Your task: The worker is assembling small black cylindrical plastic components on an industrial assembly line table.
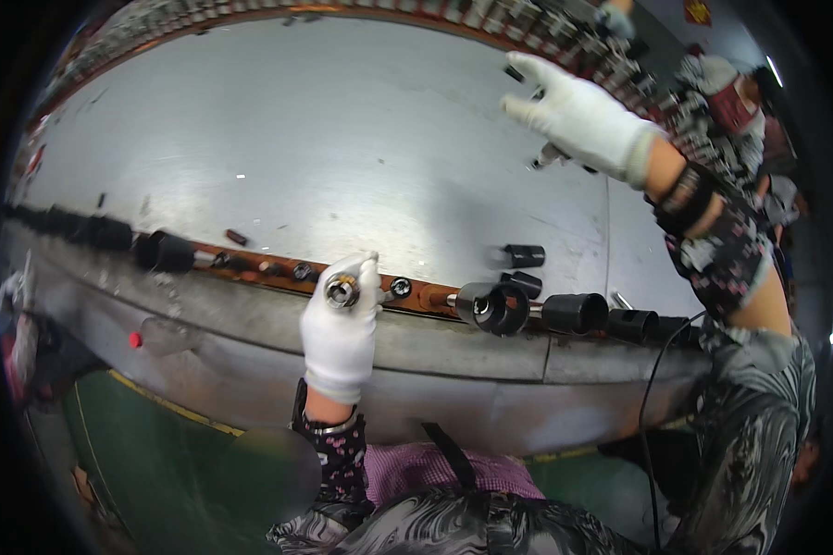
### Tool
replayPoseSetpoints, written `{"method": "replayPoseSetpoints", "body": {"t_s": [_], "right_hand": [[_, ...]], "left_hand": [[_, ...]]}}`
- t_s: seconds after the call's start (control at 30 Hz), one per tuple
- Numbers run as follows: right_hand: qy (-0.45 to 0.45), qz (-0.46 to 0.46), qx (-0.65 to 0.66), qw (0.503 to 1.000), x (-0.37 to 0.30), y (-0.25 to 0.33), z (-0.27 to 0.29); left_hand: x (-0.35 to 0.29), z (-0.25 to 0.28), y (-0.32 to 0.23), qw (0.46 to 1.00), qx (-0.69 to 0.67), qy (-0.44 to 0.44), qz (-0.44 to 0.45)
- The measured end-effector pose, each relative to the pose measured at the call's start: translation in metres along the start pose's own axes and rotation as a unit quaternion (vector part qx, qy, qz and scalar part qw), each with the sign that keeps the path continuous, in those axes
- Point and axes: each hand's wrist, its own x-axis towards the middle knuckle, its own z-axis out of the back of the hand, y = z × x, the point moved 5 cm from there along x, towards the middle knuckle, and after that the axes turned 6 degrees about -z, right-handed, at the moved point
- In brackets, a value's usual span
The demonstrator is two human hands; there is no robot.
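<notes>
My left hand point(339, 338), in a white glove, is closed around a round metal fitting point(342, 291) with a hollow end facing up. It is at the orange-brown rail along the near edge of the bench. Just right of it, another round metal fitting point(401, 288) sits on the rail. My right hand point(583, 120), also gloved, is stretched out over the far right of the bench with thumb and fingers apart. A small dark cylinder point(515, 74) shows by its fingertips, and small metal and dark parts point(548, 155) lie below the palm.
Black cups point(576, 314) line the near rail on both sides. Loose black cylinders point(525, 256) lie on the grey bench top point(278, 129). Dense rows of metal parts point(491, 20) stand along the far rail. A black cable point(652, 398) hangs at right. Other people point(736, 102) are at far right.
</notes>
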Motion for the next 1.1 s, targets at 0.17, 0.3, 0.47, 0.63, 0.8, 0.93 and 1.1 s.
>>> {"method": "replayPoseSetpoints", "body": {"t_s": [0.17, 0.3, 0.47, 0.63, 0.8, 0.93, 1.1], "right_hand": [[0.055, 0.15, 0.37, 0.915, -0.121, 0.123, 0.022], [0.112, 0.154, 0.469, 0.862, -0.194, 0.174, -0.001], [0.112, 0.066, 0.734, 0.666, -0.21, 0.182, -0.061], [0.03, 0.053, 0.745, 0.664, -0.2, 0.238, -0.199], [0.04, 0.098, 0.681, 0.725, -0.171, 0.28, -0.269], [0.1, 0.025, 0.628, 0.771, -0.166, 0.315, -0.269], [-0.458, 0.085, 0.389, 0.795, -0.155, 0.282, -0.259]], "left_hand": [[0.021, 0.038, 0.03, 0.998, 0.066, 0.023, 0.001], [0.034, 0.073, 0.032, 0.992, 0.0, 0.038, 0.117], [0.019, 0.114, -0.008, 0.993, 0.095, -0.004, -0.068], [-0.034, 0.187, -0.081, 0.821, 0.2, 0.094, -0.527], [0.015, 0.223, -0.115, 0.741, 0.252, 0.276, -0.558], [0.046, 0.244, -0.103, 0.76, 0.192, 0.291, -0.548], [0.135, 0.247, -0.047, 0.97, -0.236, -0.002, -0.052]]}}
